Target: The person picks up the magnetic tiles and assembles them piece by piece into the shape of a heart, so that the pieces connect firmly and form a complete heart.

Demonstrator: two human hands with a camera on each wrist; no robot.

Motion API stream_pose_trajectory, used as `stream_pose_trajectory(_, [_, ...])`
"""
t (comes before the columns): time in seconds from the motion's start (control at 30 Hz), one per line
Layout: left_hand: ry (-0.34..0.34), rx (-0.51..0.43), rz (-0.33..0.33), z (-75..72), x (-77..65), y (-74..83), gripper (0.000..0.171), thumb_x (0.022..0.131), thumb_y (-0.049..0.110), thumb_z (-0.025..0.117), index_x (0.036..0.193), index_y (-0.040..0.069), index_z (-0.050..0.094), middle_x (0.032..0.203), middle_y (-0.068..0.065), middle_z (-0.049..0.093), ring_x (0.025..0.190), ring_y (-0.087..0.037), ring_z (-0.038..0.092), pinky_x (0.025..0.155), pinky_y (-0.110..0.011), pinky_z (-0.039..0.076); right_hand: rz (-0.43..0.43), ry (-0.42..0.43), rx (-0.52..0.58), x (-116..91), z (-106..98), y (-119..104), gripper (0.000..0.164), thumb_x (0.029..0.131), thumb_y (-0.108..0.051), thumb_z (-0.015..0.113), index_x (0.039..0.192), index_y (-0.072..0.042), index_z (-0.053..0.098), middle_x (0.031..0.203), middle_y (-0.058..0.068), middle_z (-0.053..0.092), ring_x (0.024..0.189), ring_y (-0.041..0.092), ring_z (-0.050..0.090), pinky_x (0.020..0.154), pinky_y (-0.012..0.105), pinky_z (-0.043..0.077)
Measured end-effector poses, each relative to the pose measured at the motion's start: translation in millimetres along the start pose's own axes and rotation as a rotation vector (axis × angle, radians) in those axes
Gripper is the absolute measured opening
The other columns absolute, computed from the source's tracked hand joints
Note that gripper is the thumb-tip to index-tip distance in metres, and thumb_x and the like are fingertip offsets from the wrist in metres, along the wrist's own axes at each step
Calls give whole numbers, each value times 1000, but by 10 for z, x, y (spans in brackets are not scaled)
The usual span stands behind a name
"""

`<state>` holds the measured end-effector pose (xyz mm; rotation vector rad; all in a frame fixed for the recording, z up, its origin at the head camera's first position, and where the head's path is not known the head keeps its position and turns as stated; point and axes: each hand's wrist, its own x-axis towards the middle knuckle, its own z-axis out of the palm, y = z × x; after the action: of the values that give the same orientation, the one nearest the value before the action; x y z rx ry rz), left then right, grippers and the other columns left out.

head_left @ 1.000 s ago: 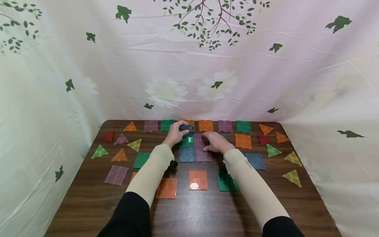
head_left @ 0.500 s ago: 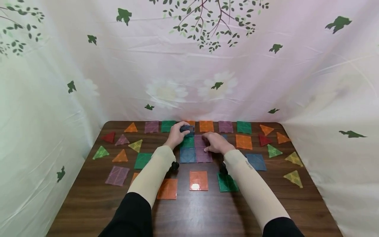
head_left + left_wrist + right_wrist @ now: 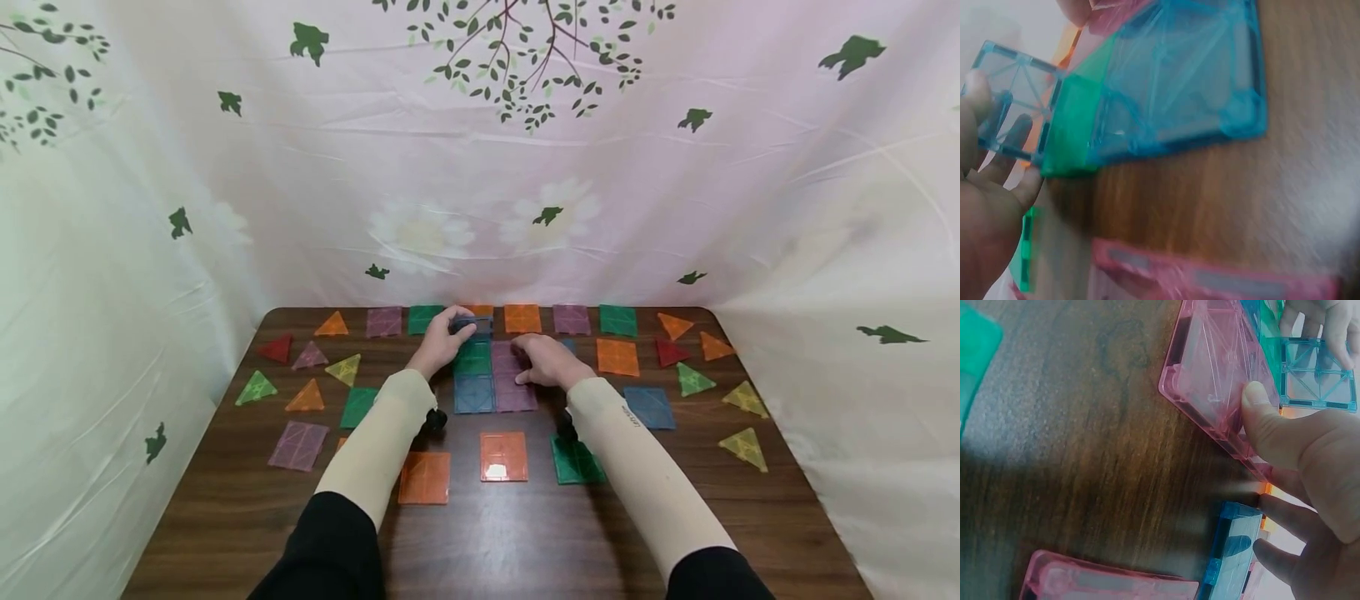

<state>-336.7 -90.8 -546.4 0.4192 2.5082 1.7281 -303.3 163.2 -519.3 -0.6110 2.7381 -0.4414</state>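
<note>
Near the back of the table, my left hand (image 3: 441,340) pinches a clear blue square magnetic tile (image 3: 1019,100) between thumb and fingers. That tile stands tilted up at the far edge of a green square tile (image 3: 472,358). Nearer me, a flat blue square tile (image 3: 474,394) adjoins the green one. Alongside them lie two purple square tiles (image 3: 516,397) in a column. My right hand (image 3: 552,362) rests on the purple tiles, its thumb (image 3: 1259,397) pressing on their face and the other fingers spread loosely past the edge.
Along the back edge runs a row of orange, purple and green squares, including an orange tile (image 3: 522,318). Triangles lie at both sides, such as a yellow triangle (image 3: 745,450). Closer to me are an orange square (image 3: 503,457) and a green square (image 3: 576,460). A printed curtain (image 3: 480,167) hangs behind.
My left hand has shifted slightly left, and the blue tile it pinches has changed its tilt a little. My right hand stays on the purple tiles.
</note>
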Motion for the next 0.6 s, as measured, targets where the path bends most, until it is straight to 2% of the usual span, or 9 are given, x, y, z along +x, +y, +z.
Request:
stream_pose_trajectory(0.17, [27, -100, 42, -81, -94, -61, 33, 111, 27, 56, 138, 8, 61, 140, -11, 59, 129, -29, 56, 110, -52, 45, -31, 1, -12, -22, 10, 4, 72, 95, -30, 81, 155, -6, 50, 153, 15, 55, 142, 34, 52, 116, 52, 42])
stream_pose_trajectory(0.33, [50, -112, 67, -102, -126, -77, 34, 112, 28, 52, 137, 6, 63, 134, -12, 62, 125, -29, 58, 109, -52, 47, -67, 29, -40, -67, 22, 53, 71, 98, -34, 77, 156, -6, 49, 158, 16, 50, 146, 36, 47, 118, 54, 39])
stream_pose_trajectory(0.47, [64, -109, 50, -92, -136, -71, 31, 112, 28, 52, 134, 10, 64, 136, -11, 61, 126, -28, 58, 109, -52, 46, -110, 109, 19, -127, -10, 159, 58, 104, -31, 70, 152, -3, 54, 153, 18, 55, 141, 37, 52, 115, 56, 42])
stream_pose_trajectory(0.6, [70, -113, 37, -88, -153, -65, 27, 112, 29, 53, 131, 14, 66, 136, -10, 61, 126, -29, 58, 109, -52, 46, -75, 221, 83, -229, -87, 346, 45, 108, -22, 61, 147, 0, 57, 147, 20, 59, 136, 39, 55, 112, 58, 44])
